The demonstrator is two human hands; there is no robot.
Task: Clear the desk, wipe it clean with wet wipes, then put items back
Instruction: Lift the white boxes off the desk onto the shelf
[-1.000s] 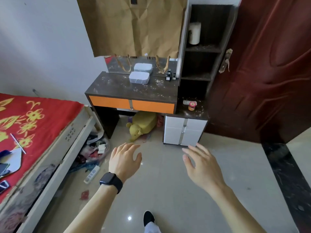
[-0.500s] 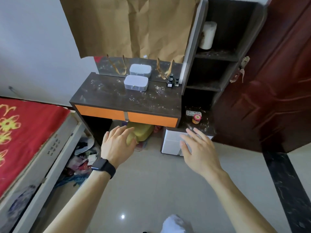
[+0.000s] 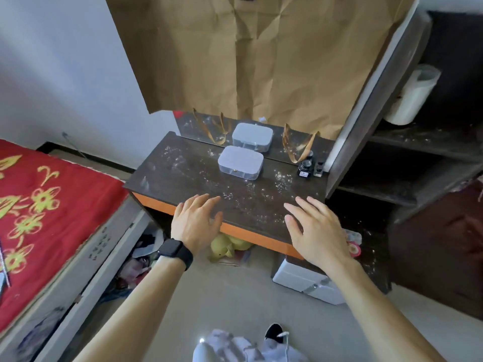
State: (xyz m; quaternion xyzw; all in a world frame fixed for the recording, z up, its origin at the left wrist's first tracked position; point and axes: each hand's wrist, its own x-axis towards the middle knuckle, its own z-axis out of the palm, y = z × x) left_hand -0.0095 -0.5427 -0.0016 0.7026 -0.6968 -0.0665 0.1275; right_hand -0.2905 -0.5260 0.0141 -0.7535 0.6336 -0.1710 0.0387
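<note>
A dark wooden desk with an orange drawer front is speckled with white dust and crumbs. Near its back stands a clear plastic box, mirrored behind it. Two small dark bottles sit at the back right corner. My left hand, with a black watch on the wrist, hovers over the desk's front edge, fingers spread and empty. Over the front right corner, my right hand is open and empty too.
A red patterned bed lies to the left with clutter under it. A dark shelf unit holding a white roll stands to the right. A yellow plush toy lies under the desk beside a white low cabinet. Brown paper covers the mirror.
I have walked up to the desk, so it looms larger. Both hands have moved forward from over the floor to above the desk's front edge.
</note>
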